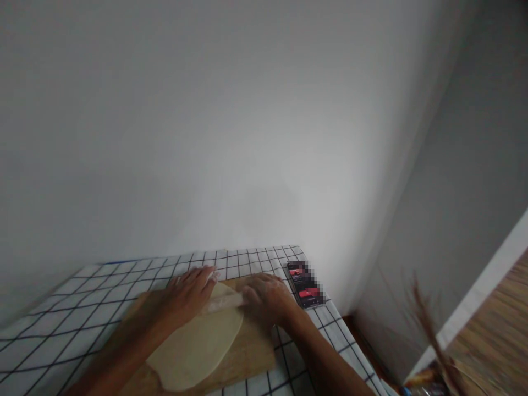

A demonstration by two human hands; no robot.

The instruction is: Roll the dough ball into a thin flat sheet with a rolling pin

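Note:
A pale rolling pin (225, 302) lies across a flat sheet of dough (198, 352) on a wooden board (253, 352). My left hand (193, 291) covers the pin's left end, its floury fingers curving over the far side. At the other end, my right hand (266, 294) is wrapped round the pin, its lower part smeared by motion. Thin and rounded, the dough reaches from beneath the pin toward the near edge of the board. Both ends of the pin are hidden under my hands.
Right of the board, a phone (305, 285) with a lit, partly blurred screen lies on the checked tablecloth (94, 291). A pale wall (247, 137) rises behind the table. Beyond the table's right edge stand dry brownish stalks (427, 319), near a wooden surface (490, 324).

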